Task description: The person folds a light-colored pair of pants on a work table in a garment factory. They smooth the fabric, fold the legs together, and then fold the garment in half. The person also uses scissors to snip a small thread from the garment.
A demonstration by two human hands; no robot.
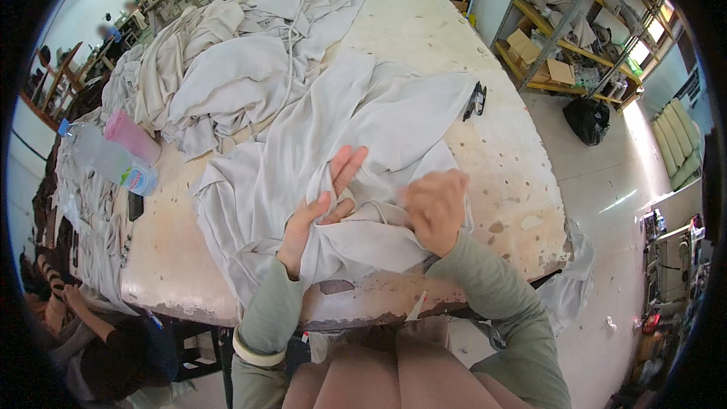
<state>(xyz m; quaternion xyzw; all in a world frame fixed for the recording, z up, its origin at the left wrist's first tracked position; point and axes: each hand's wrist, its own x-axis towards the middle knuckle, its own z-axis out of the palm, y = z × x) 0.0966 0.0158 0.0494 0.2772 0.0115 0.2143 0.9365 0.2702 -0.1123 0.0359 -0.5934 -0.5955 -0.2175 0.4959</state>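
A light grey cloth piece lies in loose folds across the near half of the worktable, its seamed edges gathered between my hands. My left hand holds a fold of it between thumb and fingers, with two fingers pointing up and away. To the right, my right hand is closed on another part of the same cloth, just above the tabletop. Motion blurs this hand, and its fingertips are partly hidden. Beyond the cloth's right corner rests a small black hand tool, too small to identify surely.
Heaped grey and beige cloth covers the worktable's far left. A plastic water bottle, a pink tumbler and a black object stand or lie left. Another person sits lower left. Metal shelving rises at right.
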